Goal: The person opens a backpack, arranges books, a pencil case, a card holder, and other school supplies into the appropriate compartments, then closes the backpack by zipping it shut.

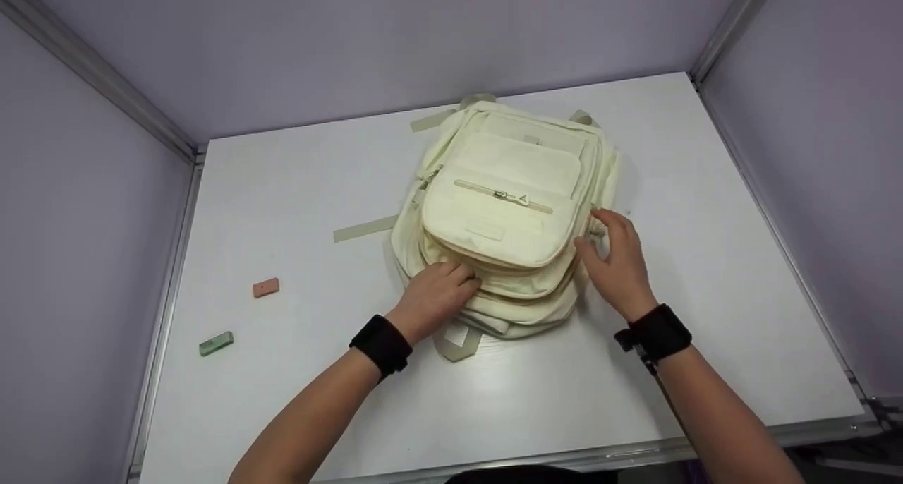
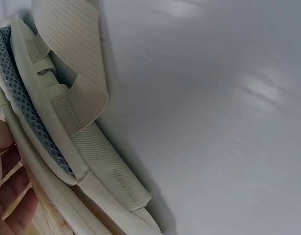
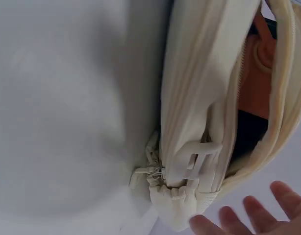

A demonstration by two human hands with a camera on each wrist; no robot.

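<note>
A cream backpack lies front up on the white table, its zipped layers parted at the near end. My left hand is at that near end, fingers curled at the edge of the opening; in the left wrist view its fingers lie against the zipper tape. Beside the bag's right side, my right hand has its fingers spread and loosely bent. The right wrist view looks into a gaping compartment, where an orange-brown item and something black show; the rest of them is hidden.
A small pink block and a green block lie on the table to the left. Straps stick out from the bag's left side, and a webbing loop from its near end. Purple-grey panels enclose the table.
</note>
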